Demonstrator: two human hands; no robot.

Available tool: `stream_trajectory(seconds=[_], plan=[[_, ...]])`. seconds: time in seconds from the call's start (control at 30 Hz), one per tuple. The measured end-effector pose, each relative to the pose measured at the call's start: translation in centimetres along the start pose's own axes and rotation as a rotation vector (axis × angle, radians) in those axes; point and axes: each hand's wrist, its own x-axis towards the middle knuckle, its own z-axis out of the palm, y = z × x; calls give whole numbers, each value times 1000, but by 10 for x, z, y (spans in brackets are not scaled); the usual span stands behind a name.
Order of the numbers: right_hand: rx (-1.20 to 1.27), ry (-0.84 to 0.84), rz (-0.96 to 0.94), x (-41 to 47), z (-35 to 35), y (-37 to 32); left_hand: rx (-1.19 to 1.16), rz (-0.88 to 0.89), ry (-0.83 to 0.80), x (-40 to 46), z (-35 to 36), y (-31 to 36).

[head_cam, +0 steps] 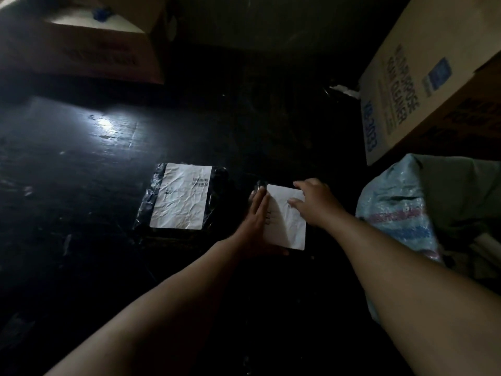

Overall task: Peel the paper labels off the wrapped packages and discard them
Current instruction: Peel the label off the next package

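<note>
Pressing flat left hand (256, 213) along label (286, 221) edge on dark package on floor; right hand (311, 202) picking at far corner, grip unclear; likely thin, tearable paper, so peeling slowly from corner.

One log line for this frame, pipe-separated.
left hand steadies small black wrapped package | right hand fingers on its white paper label | label unpeeled

cardboard box (423, 85), "MULTIPURPOSE", "CLEANER"

Both forearms bare, no sleeves; left hand (253, 226) and right hand (315, 202) ungloved.
</note>
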Motion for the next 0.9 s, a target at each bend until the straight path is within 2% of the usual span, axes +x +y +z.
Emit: stream_trajectory(seconds=[0.17,0.53,0.77,0.9], plan=[[-83,13,28,14,3,-2,-90,-17,54,-4,12,8],[12,18,105,30,-8,-6,-136,-35,84,-3,17,5],[99,78,-72,14,-16,5,-78,10,123,1,20,-6],[129,114,-142,4,-16,12,-42,-5,44,0,11,-1]])
